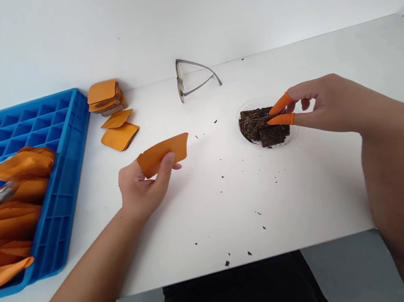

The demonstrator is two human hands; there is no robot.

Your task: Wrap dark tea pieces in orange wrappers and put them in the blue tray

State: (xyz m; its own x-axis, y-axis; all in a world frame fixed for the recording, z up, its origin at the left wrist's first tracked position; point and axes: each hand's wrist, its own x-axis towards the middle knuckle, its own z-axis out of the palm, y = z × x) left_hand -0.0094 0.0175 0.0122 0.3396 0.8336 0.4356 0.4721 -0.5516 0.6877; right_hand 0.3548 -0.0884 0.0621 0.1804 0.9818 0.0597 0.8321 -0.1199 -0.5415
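Observation:
My left hand (144, 190) is closed on a small orange paper envelope (165, 153), thumb pressed on its near face, the envelope raised above the white table. My right hand (318, 102) wears orange finger cots on thumb and index finger. Their tips pinch at a dark brown pressed tea piece (265, 121) on a small pile. The pile of flat, fibrous pieces lies in a clear round dish (294, 139). How firmly the piece is gripped is partly hidden by the fingertips.
A blue divided crate (68, 169) at left holds several filled orange envelopes (14, 220). Beside it lie a stack of orange envelopes (102, 93) and a few loose envelopes (121, 135). Eyeglasses (179, 83) rest at the back. Dark crumbs (227, 263) dot the table (181, 212).

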